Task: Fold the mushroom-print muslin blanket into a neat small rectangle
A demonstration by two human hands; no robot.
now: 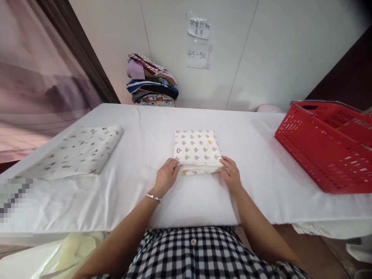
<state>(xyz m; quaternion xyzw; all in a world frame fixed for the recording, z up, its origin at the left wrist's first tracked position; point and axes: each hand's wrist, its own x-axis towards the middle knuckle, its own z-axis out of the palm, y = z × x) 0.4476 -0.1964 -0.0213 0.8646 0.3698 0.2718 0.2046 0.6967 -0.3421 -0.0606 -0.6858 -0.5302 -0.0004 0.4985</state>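
A white cloth [197, 145] printed with small grey, yellow and purple mushroom shapes lies folded into a near-square on the table in front of me. My left hand [167, 175] pinches its near left corner, thumb and fingers closed on the edge. At the near right corner, my right hand [231, 173] grips the same cloth in the same way. Between the hands, several layers show along the near edge, with a lower layer sticking out slightly toward me.
Another folded white cloth [84, 151] with a scattered print lies at the left. A red plastic basket [328, 151] stands at the right on the white-covered table [139, 131]. Behind the table's far edge rises a stack of folded fabrics [152, 83] by the wall.
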